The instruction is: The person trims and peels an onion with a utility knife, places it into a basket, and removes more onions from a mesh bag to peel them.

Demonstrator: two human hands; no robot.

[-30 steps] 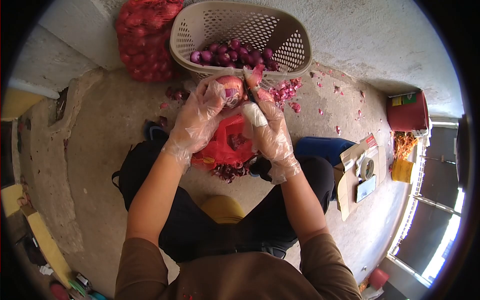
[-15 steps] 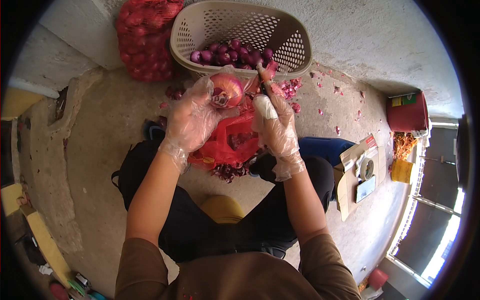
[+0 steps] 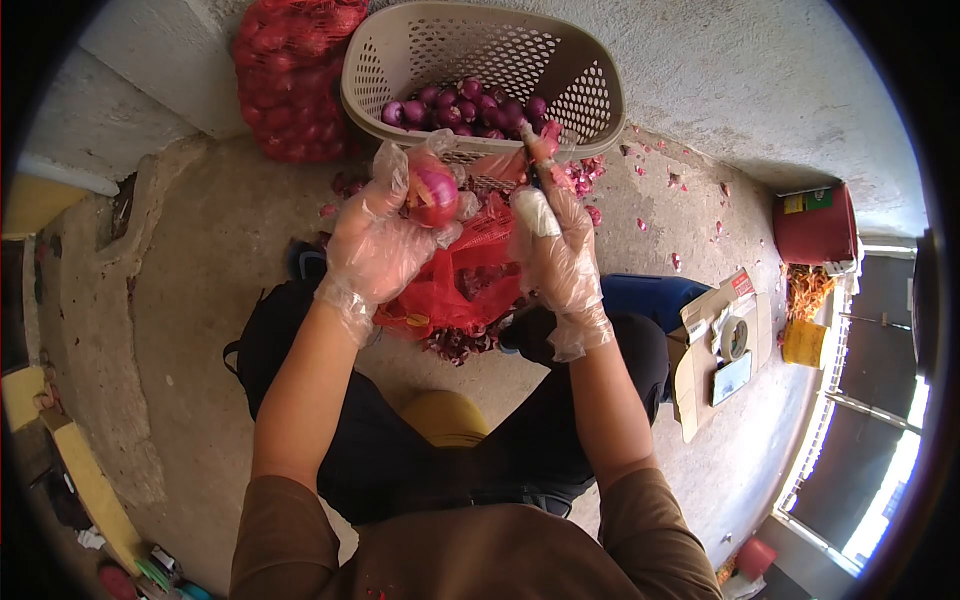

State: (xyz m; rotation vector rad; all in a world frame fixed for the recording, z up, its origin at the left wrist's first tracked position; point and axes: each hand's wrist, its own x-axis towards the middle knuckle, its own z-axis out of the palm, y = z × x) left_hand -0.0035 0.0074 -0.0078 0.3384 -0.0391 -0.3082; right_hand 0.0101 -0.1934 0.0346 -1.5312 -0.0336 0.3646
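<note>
My left hand (image 3: 378, 240), in a clear plastic glove, is closed around a red onion (image 3: 433, 197) whose skin is partly torn. My right hand (image 3: 556, 245), gloved too and with a white wrap on one finger, grips a small knife (image 3: 532, 165), mostly hidden by the fingers. A strip of reddish onion skin (image 3: 547, 143) hangs by its tip. Below both hands lies an open red mesh bag (image 3: 455, 280) with onion skins (image 3: 462, 345) around it. Just beyond them stands a beige perforated basket (image 3: 480, 20) holding several purple onions (image 3: 465, 108).
A full red mesh sack of onions (image 3: 290, 90) leans by the wall left of the basket. To my right are a blue container (image 3: 650, 292), a cardboard piece (image 3: 690, 390) with a tape roll (image 3: 734, 338) and a phone (image 3: 731, 378), and a red bucket (image 3: 815, 225).
The onion has turned in my left hand and shifted slightly left and down, away from the knife. My right hand has moved slightly right, still gripping the knife.
</note>
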